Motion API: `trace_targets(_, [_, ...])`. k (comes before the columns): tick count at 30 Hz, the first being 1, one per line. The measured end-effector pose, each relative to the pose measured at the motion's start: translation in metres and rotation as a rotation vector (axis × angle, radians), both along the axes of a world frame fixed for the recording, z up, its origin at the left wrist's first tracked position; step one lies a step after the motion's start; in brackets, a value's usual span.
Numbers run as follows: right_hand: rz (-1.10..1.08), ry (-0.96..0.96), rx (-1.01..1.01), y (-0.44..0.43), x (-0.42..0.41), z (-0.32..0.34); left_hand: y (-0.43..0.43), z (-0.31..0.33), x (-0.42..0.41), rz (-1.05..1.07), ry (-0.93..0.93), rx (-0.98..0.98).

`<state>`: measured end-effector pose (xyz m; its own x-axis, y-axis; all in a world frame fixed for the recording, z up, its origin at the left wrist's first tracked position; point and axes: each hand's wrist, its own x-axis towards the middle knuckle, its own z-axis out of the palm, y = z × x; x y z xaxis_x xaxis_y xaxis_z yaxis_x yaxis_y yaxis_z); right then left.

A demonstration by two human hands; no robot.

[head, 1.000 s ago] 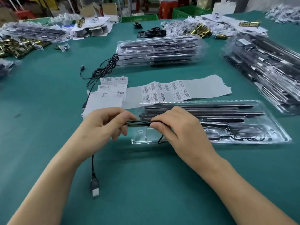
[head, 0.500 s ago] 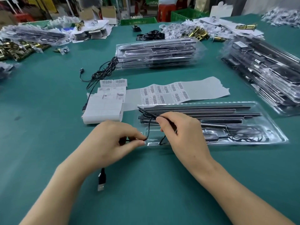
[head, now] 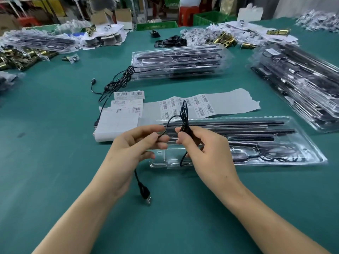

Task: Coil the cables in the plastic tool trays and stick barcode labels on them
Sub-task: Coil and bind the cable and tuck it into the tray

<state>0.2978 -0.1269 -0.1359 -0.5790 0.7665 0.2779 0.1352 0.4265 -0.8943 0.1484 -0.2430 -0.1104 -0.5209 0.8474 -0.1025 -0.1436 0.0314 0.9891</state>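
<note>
Above the near-left end of the clear plastic tool tray (head: pixel 161 158), the right hand (head: pixel 203 145) pinches upright loops of thin black cable (head: pixel 184 112); the left hand (head: pixel 135 143) pinches the adjoining strand, the USB plug (head: pixel 146 196) hanging below.

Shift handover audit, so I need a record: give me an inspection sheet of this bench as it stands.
Surface: teal-green table mat.
Job's things: clear plastic tool tray before the person; white barcode label sheet behind it.
Clutter: two stacks of filled clear trays; heaps of brass hardware.
Grippers: left hand pinches the thin black cable; right hand grips its coiled loops.
Cables: held cable part coiled, its USB plug dangling; second black cable lies tangled on the mat.
Surroundings: green plastic crates, cardboard boxes.
</note>
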Motion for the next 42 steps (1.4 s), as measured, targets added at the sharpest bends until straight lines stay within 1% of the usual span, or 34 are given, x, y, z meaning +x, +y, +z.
trace_targets(1, [0.009,0.001,-0.01,-0.001,0.0,0.001,-0.001,0.002,-0.001,-0.028,-0.027,0.004])
trace_targets(5, [0.057,-0.023,0.027,-0.004,0.0,0.003,-0.002,0.005,-0.002,-0.107,-0.017,0.07])
trace_targets(8, [0.088,-0.053,0.046,-0.006,0.0,0.003,-0.002,0.006,-0.003,-0.111,0.002,0.136])
trace_targets(10, [0.121,-0.096,0.08,-0.008,-0.001,0.002,-0.001,0.007,0.0,-0.067,0.038,0.181])
trace_targets(15, [0.229,-0.177,0.121,-0.012,-0.002,0.004,0.003,0.003,0.008,0.08,0.215,0.251])
trace_targets(17, [0.285,-0.229,0.138,-0.011,-0.001,0.004,0.004,0.001,0.007,0.124,0.24,0.246])
trace_targets(19, [0.334,-0.241,0.141,-0.011,0.0,0.003,0.004,-0.001,0.005,0.151,0.247,0.233])
trace_targets(24, [0.39,-0.267,0.156,-0.014,-0.001,0.006,0.005,0.0,0.006,0.126,0.15,0.189])
trace_targets(29, [0.402,-0.253,0.181,-0.01,0.001,0.007,0.003,0.003,0.008,-0.054,0.173,0.119])
trace_targets(33, [0.448,-0.27,0.182,-0.006,0.003,0.012,0.002,0.005,0.006,-0.034,0.16,0.134])
trace_targets(35, [0.467,-0.324,0.222,0.006,0.009,0.016,0.002,0.006,0.003,-0.011,0.137,0.14])
trace_targets(39, [0.574,-0.479,0.235,0.03,0.026,0.022,0.0,0.004,-0.006,0.049,0.007,0.124])
trace_targets(42, [0.585,-0.556,0.293,0.03,0.026,0.019,0.0,0.002,-0.007,0.038,-0.051,0.128])
